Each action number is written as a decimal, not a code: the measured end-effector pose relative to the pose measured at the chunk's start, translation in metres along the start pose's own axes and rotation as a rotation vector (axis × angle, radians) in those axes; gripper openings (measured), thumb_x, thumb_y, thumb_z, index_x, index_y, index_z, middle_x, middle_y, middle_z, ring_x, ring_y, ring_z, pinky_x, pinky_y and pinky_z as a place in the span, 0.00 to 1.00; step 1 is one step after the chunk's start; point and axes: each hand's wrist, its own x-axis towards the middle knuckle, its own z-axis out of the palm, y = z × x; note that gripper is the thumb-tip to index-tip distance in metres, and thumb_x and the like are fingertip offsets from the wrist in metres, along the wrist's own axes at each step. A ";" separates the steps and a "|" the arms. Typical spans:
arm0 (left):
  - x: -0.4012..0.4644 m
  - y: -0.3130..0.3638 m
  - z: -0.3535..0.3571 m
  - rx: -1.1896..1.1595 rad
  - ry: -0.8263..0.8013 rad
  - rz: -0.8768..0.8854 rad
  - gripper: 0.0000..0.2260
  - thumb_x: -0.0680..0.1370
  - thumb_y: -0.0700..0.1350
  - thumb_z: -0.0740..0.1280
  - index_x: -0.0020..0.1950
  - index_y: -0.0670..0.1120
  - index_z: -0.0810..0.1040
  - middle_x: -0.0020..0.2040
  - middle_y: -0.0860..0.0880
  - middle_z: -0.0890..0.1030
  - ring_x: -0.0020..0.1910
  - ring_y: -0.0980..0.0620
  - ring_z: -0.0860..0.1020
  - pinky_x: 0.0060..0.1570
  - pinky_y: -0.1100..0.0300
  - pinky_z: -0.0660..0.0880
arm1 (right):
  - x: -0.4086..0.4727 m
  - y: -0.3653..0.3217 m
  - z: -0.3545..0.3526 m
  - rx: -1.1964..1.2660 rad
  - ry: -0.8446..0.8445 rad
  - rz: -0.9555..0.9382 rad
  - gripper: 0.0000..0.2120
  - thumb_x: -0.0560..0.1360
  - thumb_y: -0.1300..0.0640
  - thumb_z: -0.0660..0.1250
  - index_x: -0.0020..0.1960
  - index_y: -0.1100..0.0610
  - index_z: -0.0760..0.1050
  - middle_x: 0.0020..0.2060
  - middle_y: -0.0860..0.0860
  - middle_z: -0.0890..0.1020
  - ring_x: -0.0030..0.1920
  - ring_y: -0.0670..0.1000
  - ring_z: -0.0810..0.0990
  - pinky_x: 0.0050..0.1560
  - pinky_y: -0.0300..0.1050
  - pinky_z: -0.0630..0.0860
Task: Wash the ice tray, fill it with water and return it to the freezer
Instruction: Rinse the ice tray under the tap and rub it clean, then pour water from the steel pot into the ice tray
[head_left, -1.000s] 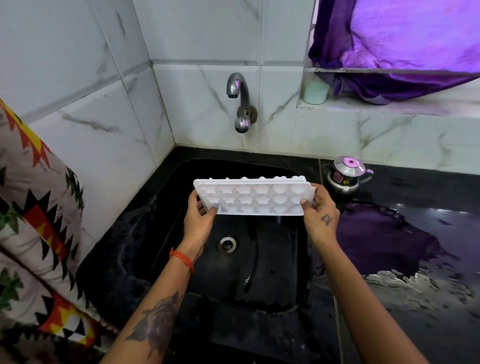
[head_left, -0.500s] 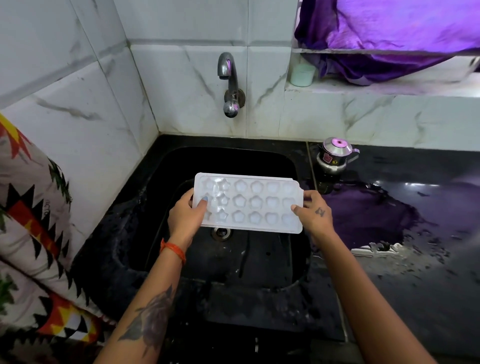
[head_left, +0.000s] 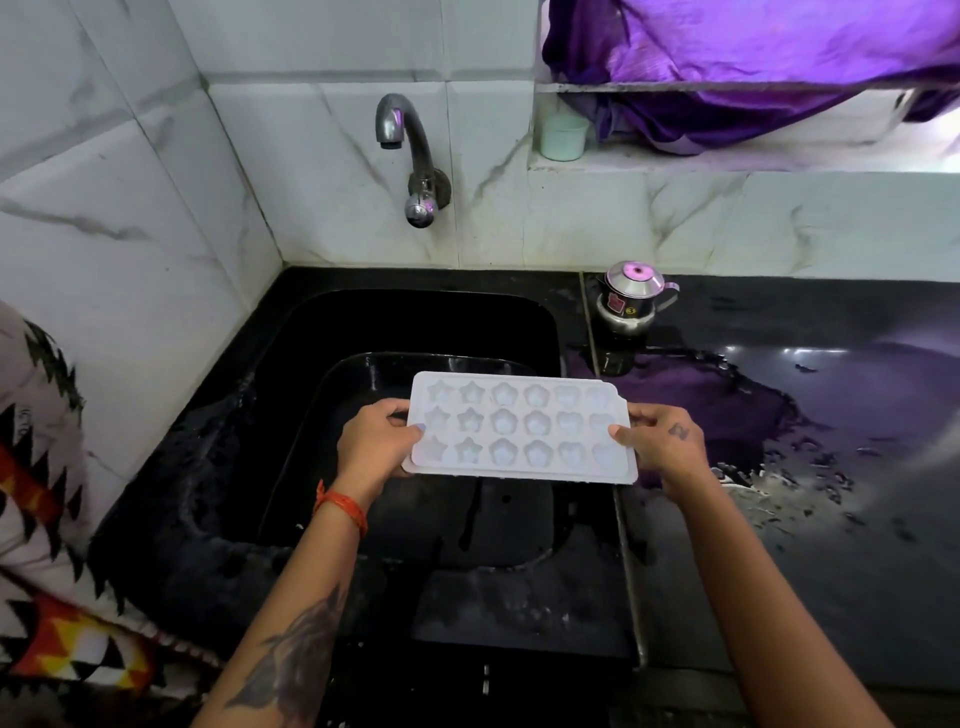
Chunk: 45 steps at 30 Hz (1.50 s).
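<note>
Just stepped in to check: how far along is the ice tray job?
Both hands, left hand and right hand, hold the ice tray level over the sink. The tap is not running. I cannot tell whether the tray holds water; the freezer trip remains.

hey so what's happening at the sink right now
A person holds a white ice tray level over the black sink, the left hand gripping one short end and the right hand the other. The molds face up; whether they hold water is hard to tell. The tap on the wall is not running. A small steel pot sits on the wet counter.
</note>
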 end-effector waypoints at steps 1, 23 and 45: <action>-0.004 0.003 0.009 0.002 -0.009 0.002 0.14 0.74 0.39 0.69 0.60 0.45 0.78 0.47 0.47 0.81 0.46 0.46 0.82 0.39 0.48 0.82 | 0.003 0.006 -0.008 0.000 0.003 0.004 0.14 0.70 0.57 0.73 0.55 0.51 0.82 0.44 0.50 0.85 0.49 0.54 0.82 0.55 0.55 0.78; -0.081 0.062 0.198 -0.007 -0.114 -0.080 0.14 0.74 0.39 0.70 0.59 0.46 0.79 0.43 0.49 0.82 0.42 0.50 0.82 0.37 0.53 0.82 | 0.045 0.120 -0.186 -0.056 0.014 0.092 0.06 0.69 0.59 0.74 0.44 0.50 0.83 0.37 0.51 0.82 0.43 0.60 0.83 0.52 0.58 0.79; -0.076 0.072 0.223 0.188 0.075 -0.014 0.24 0.74 0.51 0.70 0.69 0.49 0.72 0.61 0.47 0.78 0.60 0.47 0.76 0.60 0.54 0.73 | 0.057 0.118 -0.191 -0.429 0.052 -0.098 0.22 0.76 0.44 0.64 0.64 0.56 0.75 0.57 0.56 0.81 0.58 0.60 0.77 0.53 0.49 0.73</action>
